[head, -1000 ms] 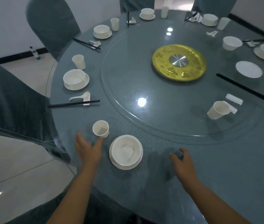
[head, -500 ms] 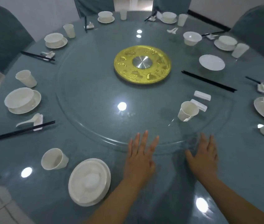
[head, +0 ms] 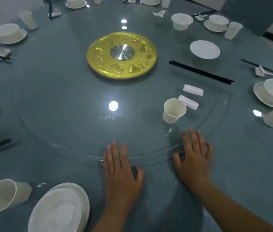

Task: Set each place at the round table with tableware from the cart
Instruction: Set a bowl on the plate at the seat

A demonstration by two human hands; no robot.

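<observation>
Both hands lie flat at the near rim of the glass turntable (head: 65, 91), fingers straight and slightly spread, holding nothing: the left hand (head: 120, 171) with its fingertips just over the glass edge, the right hand (head: 194, 158) a little further forward and blurred. That placement looks suited to pushing the turntable round, probably to bring the loose pieces riding on it within reach. Those pieces are a cup (head: 174, 110) standing nearest the right hand, two white rests (head: 193, 90) just behind it, a pair of black chopsticks (head: 201, 72), a small plate (head: 204, 49) and a bowl (head: 182, 21) further back; the cup, plate and bowl appear empty. On the tabletop (head: 249, 164) at the near left, a place already has a bowl on a plate (head: 60, 210) with another cup (head: 5, 195) beside it, both empty, but no chopsticks or rest are visible there. Other places round the edge carry similar sets. A gold disc (head: 122, 55) marks the centre. The cart is out of view.
</observation>
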